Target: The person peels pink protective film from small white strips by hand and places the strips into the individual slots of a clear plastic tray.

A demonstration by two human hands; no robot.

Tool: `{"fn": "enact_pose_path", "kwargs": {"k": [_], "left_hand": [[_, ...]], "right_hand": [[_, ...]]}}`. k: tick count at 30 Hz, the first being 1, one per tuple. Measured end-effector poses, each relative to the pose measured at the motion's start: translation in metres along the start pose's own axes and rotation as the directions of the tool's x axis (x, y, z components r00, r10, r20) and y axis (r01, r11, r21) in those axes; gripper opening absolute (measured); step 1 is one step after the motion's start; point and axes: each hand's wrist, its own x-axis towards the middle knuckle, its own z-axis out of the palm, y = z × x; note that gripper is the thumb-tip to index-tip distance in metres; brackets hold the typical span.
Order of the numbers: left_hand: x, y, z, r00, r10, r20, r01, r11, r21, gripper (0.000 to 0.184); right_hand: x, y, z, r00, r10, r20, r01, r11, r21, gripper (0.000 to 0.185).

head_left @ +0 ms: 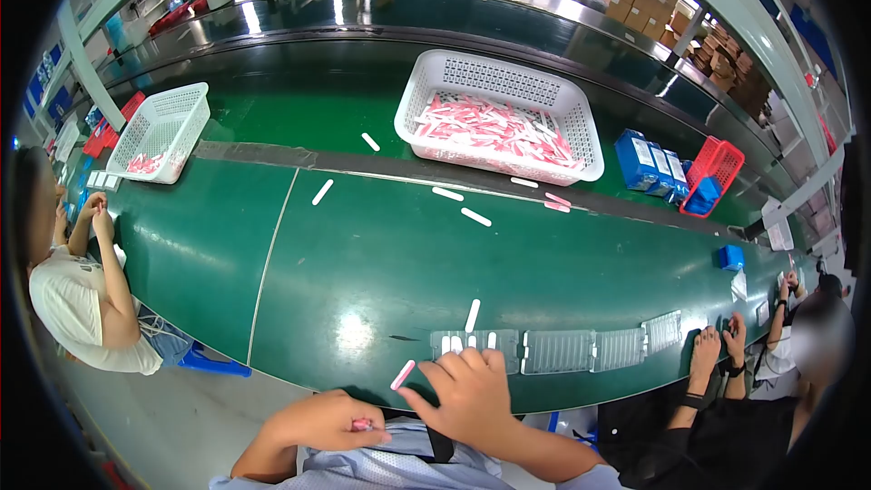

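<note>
Pink stick, long axis forward-right, by right grip, closure unclear; left grip curled round pieces

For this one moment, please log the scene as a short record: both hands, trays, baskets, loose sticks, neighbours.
Left hand: own left hand curled around pink pieces
Right hand: own right hand at the nearest clear tray; pink-edged stick by its thumb, grip unclear
Trays: four in a row; white sticks visible in the nearest
Baskets: large white basket, heaped with sticks; smaller white basket, left, fewer
Loose sticks: several scattered across the worktop
Neighbours: people working either side
</note>
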Motion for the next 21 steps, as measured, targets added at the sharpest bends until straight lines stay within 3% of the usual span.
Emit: {"fn": "enact_pose_path", "kwargs": {"k": [1,3,5,8,10,11,12,14,15,17,18,20,21], "left_hand": [[0.002,-0.007,0.006,1.0,0.0,0.0,0.0,1.0,-0.002,0.019],[0.004,-0.017,0.016,0.98,0.028,0.196,-0.007,0.994,-0.107,0.021],[0.003,-0.024,0.023,0.978,0.015,0.21,-0.002,0.998,-0.065,0.023],[0.002,-0.027,0.028,0.982,-0.035,0.185,0.037,0.999,-0.002,0.024],[0.004,-0.029,0.03,0.976,0.052,0.209,-0.014,0.983,-0.181,0.021],[0.004,-0.029,0.028,0.976,0.056,0.211,-0.018,0.983,-0.181,0.021],[0.004,-0.027,0.027,0.971,0.11,0.212,-0.053,0.965,-0.256,0.019],[0.005,-0.024,0.023,0.962,0.174,0.208,-0.097,0.937,-0.334,0.017],[0.006,-0.023,0.019,0.967,0.176,0.184,-0.103,0.93,-0.352,0.016],[0.01,-0.018,0.013,0.968,0.188,0.168,-0.116,0.923,-0.366,0.014],[0.014,-0.013,0.011,0.984,0.179,0.01,-0.169,0.942,-0.29,0.013],[0.025,0.004,0.003,0.946,0.17,-0.275,-0.194,0.979,-0.064,0.012],[0.036,0.012,-0.002,0.945,0.18,-0.272,-0.203,0.977,-0.062,0.012]], "right_hand": [[0.0,-0.006,0.006,1.0,0.0,0.002,0.0,1.0,0.0,0.032],[0.002,-0.013,0.011,0.996,0.092,0.019,-0.089,0.987,-0.131,0.037],[0.001,-0.011,0.018,0.994,0.105,0.02,-0.101,0.985,-0.141,0.038],[0.001,-0.008,0.016,0.993,0.117,-0.01,-0.117,0.99,-0.078,0.035],[0.002,-0.004,0.012,0.998,0.051,0.02,-0.054,0.989,0.14,0.023],[0.004,0.0,0.005,0.998,0.053,0.02,-0.056,0.989,0.136,0.023],[0.006,0.006,-0.006,0.991,0.132,0.011,-0.128,0.929,0.347,0.016],[0.002,0.021,-0.022,0.949,0.316,-0.008,-0.219,0.675,0.705,0.008],[0.0,0.028,-0.026,0.948,0.319,-0.013,-0.221,0.682,0.697,0.008],[-0.002,0.042,-0.032,0.837,0.545,-0.037,-0.179,0.337,0.924,0.009],[-0.003,0.05,-0.035,0.833,0.551,-0.046,-0.177,0.344,0.922,0.009],[-0.007,0.065,-0.039,0.748,0.657,0.093,-0.271,0.174,0.947,0.008],[-0.009,0.072,-0.039,0.746,0.66,0.084,-0.268,0.183,0.946,0.008]]}}
